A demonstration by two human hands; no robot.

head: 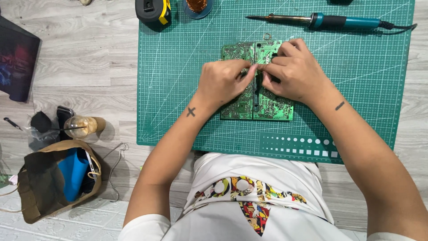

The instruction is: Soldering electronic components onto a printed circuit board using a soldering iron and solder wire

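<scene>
Here both the left hand and right hand pinch their fingers onto a green circuit board on the cutting mat, with a soldering iron beyond them.

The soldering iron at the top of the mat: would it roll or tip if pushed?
The soldering iron looks round and slim, so it would probably roll sideways. Its cable may drag and limit that. Lying flat on the green mat, it can hardly tip.

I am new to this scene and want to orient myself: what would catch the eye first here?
The two hands, left hand and right hand, meet over a green printed circuit board at the middle of the green gridded cutting mat. Their fingers pinch something small; what it is cannot be told. A teal-handled soldering iron lies along the mat's top edge.
</scene>
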